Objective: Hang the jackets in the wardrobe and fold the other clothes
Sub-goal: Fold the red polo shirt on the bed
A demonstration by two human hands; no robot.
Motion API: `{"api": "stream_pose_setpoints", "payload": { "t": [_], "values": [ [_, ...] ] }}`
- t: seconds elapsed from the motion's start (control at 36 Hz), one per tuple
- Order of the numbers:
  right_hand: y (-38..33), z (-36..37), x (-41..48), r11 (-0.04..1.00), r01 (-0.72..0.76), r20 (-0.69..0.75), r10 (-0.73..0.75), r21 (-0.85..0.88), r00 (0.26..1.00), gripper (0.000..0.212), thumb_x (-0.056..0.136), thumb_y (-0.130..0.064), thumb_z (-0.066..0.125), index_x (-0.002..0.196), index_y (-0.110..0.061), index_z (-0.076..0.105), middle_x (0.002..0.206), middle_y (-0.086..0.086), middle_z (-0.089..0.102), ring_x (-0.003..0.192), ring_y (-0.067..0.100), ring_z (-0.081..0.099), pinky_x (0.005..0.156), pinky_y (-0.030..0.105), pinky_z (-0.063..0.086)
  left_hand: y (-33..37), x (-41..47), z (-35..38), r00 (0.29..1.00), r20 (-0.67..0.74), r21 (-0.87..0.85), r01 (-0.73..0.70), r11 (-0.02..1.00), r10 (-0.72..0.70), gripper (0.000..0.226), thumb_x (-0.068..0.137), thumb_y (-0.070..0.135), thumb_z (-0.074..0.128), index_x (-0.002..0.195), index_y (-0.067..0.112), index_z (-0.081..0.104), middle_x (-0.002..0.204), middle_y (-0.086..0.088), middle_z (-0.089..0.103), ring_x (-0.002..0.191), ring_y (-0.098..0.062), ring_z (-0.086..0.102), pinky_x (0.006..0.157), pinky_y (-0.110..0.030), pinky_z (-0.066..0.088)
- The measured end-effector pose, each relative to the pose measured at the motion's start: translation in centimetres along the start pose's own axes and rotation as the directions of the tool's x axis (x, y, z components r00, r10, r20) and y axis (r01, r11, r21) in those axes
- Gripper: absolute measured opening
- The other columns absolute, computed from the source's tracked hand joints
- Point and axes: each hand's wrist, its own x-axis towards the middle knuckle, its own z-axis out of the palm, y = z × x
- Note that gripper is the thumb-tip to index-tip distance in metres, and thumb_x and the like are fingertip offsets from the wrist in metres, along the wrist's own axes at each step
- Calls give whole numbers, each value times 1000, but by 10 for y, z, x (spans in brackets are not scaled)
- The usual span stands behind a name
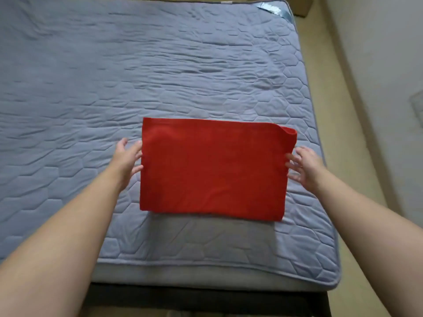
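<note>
A red garment (212,168) lies folded into a flat rectangle on the blue-grey quilted mattress (160,65), near its front right part. One rounded bit of cloth sticks out at the rectangle's far right corner. My left hand (128,159) is at the left edge of the red garment, fingers spread and relaxed, fingertips at or just touching the cloth. On the right edge, my right hand (304,167) mirrors it with open, spread fingers. Neither hand grips the cloth.
The mattress stretches far to the left and back, wrinkled in the middle. Its front edge (206,273) sits over a dark bed frame. A beige floor strip (338,110) and a pale wall run along the right side.
</note>
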Motion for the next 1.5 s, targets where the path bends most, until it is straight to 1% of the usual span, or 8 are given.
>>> {"api": "stream_pose_setpoints", "payload": {
  "t": [0.22,0.39,0.58,0.86,0.94,1.06,1.31,1.5],
  "values": [
    [138,18,20,908,-254,-176,204,-334,963,52,90,-18,64,134,2,44,133,20,53,112,31,54,88,36,40,-140,19,3,951,-220,322,282,904,-218,74,87,16,68,145,-3,25,147,-21,36,132,-31,40,108,-39,32],
    [179,17,50,923,-380,-156,386,67,909,24,93,-21,60,115,-18,51,89,4,57,69,15,52,42,26,50,-184,38,-1,930,-166,54,340,939,-327,31,93,22,60,119,6,51,104,-14,56,70,-21,56,52,-29,51],
    [204,-10,25,916,-390,-258,402,99,878,20,92,-9,61,77,-15,49,75,4,52,63,11,47,31,14,42,-201,15,-30,912,-243,-44,330,943,-331,12,94,1,55,105,-1,54,110,-16,52,70,-19,53,37,-16,49],
    [266,-50,-99,715,-600,-297,522,-360,800,16,89,-6,64,102,1,59,92,18,62,79,29,56,69,38,51,-240,-95,-107,841,-282,481,540,691,-461,5,88,0,62,92,-3,60,100,-24,64,79,-33,60,52,-34,57],
    [244,-40,-85,460,-372,-313,202,-806,928,47,86,-19,61,129,-4,47,129,21,53,117,36,52,97,41,42,-219,-87,-95,962,-221,871,268,413,-158,26,84,13,64,107,4,59,115,-24,60,105,-39,57,88,-43,47],
    [207,3,-57,255,62,-22,-314,-965,949,61,87,-23,56,143,-11,36,150,13,34,139,29,31,109,45,28,-198,-74,-38,965,84,948,-155,279,250,54,83,17,65,132,1,48,136,-22,47,126,-38,43,100,-50,38],
    [213,89,37,3,459,424,-376,-888,824,70,96,-40,40,153,-26,3,161,5,-10,148,26,-8,119,48,5,-224,-6,84,846,418,890,-454,39,332,77,95,47,36,152,12,-3,159,-10,-14,147,-23,-10,118,-47,-3],
    [200,90,80,116,569,433,-531,-814,729,51,90,-30,55,138,-14,44,134,9,51,126,27,45,105,43,30,-201,48,89,744,534,820,-572,-31,401,64,90,41,48,146,14,32,146,-10,39,134,-29,36,111,-50,21]
  ]
}}
